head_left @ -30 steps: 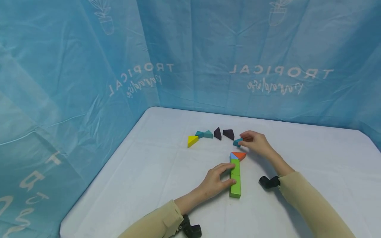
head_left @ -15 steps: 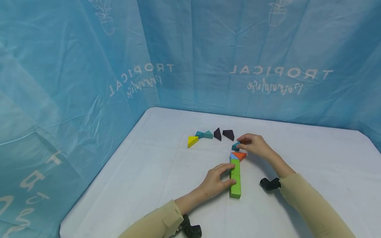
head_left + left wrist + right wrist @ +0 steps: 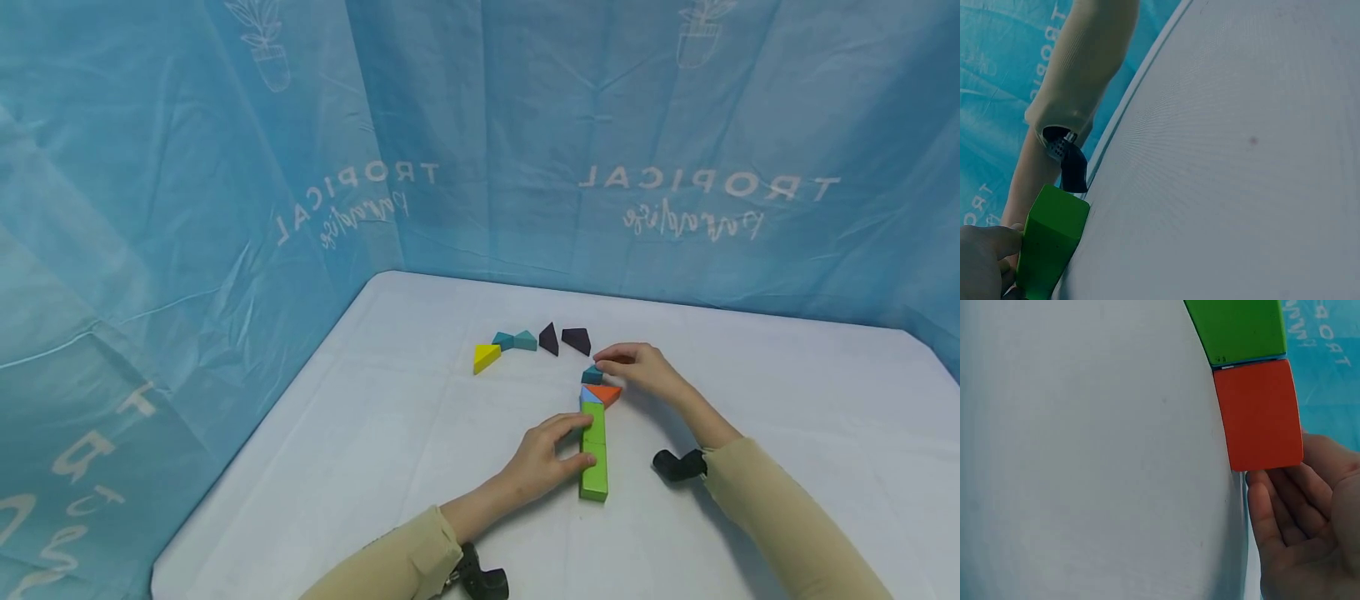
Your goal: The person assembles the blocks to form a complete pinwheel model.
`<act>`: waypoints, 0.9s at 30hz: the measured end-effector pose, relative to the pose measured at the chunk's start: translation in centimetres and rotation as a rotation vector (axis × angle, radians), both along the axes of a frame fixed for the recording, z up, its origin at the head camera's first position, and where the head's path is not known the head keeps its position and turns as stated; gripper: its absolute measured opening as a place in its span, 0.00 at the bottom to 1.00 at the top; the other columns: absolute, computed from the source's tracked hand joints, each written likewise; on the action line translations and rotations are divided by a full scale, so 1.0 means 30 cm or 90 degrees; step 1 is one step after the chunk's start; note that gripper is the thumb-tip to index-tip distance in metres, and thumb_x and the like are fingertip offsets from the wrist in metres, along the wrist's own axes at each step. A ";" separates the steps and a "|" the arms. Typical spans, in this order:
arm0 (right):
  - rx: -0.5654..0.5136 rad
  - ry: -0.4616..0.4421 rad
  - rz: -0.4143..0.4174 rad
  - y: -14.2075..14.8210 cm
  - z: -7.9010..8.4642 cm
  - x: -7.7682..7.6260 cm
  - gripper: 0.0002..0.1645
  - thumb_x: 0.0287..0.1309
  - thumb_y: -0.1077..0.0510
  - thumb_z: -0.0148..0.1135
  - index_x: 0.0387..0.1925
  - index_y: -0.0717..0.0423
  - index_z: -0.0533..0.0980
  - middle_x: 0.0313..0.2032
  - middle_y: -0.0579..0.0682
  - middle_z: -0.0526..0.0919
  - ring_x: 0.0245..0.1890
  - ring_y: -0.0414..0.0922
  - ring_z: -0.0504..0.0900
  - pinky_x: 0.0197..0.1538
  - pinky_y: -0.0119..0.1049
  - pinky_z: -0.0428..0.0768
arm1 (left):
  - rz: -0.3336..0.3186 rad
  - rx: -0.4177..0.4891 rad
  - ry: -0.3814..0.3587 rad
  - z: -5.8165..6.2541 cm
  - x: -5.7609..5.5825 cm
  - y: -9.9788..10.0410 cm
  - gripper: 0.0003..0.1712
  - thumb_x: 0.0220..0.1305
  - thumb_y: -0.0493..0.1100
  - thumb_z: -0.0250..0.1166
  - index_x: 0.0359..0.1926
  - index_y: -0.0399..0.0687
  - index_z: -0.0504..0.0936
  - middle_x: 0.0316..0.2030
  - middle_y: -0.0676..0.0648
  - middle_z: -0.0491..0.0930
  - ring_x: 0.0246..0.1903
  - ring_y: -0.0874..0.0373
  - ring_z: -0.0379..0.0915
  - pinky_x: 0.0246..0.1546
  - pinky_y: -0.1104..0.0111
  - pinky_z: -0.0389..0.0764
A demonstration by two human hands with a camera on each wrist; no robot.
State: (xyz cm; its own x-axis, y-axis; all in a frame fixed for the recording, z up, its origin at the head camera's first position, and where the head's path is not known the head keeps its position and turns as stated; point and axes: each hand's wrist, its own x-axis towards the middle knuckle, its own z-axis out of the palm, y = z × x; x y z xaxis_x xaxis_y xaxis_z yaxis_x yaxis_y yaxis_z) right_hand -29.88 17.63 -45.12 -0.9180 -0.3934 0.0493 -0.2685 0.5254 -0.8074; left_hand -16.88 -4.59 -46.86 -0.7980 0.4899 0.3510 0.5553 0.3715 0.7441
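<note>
My left hand (image 3: 536, 457) rests along the left side of two green blocks, set end to end, with its index fingertip over the far block (image 3: 596, 432) and thumb at the near block (image 3: 594, 481). At their far end lie a light blue triangular block (image 3: 588, 397) and an orange triangular block (image 3: 609, 393), side by side. Just beyond these, my right hand (image 3: 645, 369) pinches a small teal triangular block (image 3: 590, 377), low over the cloth. In the right wrist view the orange block (image 3: 1260, 415) hides the teal one.
Farther back lie a yellow triangle (image 3: 486, 358), two joined teal triangles (image 3: 524, 340) and two black blocks (image 3: 576, 339). The white tablecloth (image 3: 375, 417) meets blue printed curtains (image 3: 480, 225) behind and at the left. A black wrist device (image 3: 678, 463) sits below the right hand.
My right hand has brought the teal triangle from beside the black block toward me and slightly left, up to the orange and light blue pair. The left hand has stayed put.
</note>
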 end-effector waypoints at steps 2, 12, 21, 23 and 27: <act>0.002 -0.010 0.008 -0.002 0.002 0.005 0.20 0.62 0.51 0.61 0.49 0.60 0.79 0.46 0.54 0.82 0.47 0.50 0.77 0.53 0.48 0.75 | 0.001 -0.002 -0.001 0.000 0.000 0.000 0.29 0.60 0.43 0.67 0.61 0.40 0.72 0.59 0.48 0.72 0.60 0.61 0.64 0.60 0.72 0.65; 0.000 -0.020 0.024 -0.001 -0.006 0.015 0.22 0.61 0.48 0.61 0.49 0.59 0.80 0.46 0.53 0.82 0.48 0.49 0.77 0.52 0.45 0.75 | 0.004 -0.006 0.012 -0.003 -0.003 0.001 0.29 0.60 0.43 0.67 0.60 0.40 0.72 0.59 0.48 0.73 0.60 0.61 0.65 0.60 0.72 0.65; -0.002 -0.037 0.026 -0.002 -0.006 0.025 0.21 0.60 0.47 0.62 0.48 0.57 0.80 0.45 0.51 0.82 0.47 0.47 0.77 0.50 0.40 0.76 | 0.001 -0.002 0.030 -0.003 -0.001 -0.002 0.29 0.59 0.43 0.67 0.60 0.39 0.72 0.58 0.46 0.73 0.60 0.60 0.66 0.60 0.72 0.66; -0.002 -0.040 0.025 -0.002 -0.005 0.026 0.21 0.60 0.47 0.62 0.48 0.57 0.81 0.45 0.51 0.83 0.47 0.47 0.77 0.49 0.40 0.76 | 0.000 -0.001 0.032 -0.002 0.000 -0.001 0.29 0.59 0.43 0.67 0.60 0.38 0.72 0.58 0.46 0.73 0.60 0.60 0.66 0.60 0.72 0.66; -0.008 -0.044 0.033 -0.001 -0.006 0.028 0.21 0.60 0.47 0.62 0.48 0.57 0.81 0.45 0.52 0.83 0.48 0.48 0.77 0.52 0.45 0.74 | 0.001 -0.001 0.026 -0.003 0.000 -0.002 0.29 0.60 0.43 0.67 0.60 0.38 0.72 0.58 0.46 0.73 0.60 0.60 0.66 0.60 0.71 0.66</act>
State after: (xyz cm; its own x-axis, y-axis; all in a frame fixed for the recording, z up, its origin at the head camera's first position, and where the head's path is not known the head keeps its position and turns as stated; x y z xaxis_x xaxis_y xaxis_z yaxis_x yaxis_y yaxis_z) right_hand -29.05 17.61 -45.30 -0.8981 -0.4398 -0.0091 -0.2377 0.5026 -0.8312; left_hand -16.87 -4.64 -46.95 -0.7833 0.4895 0.3832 0.5853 0.3729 0.7200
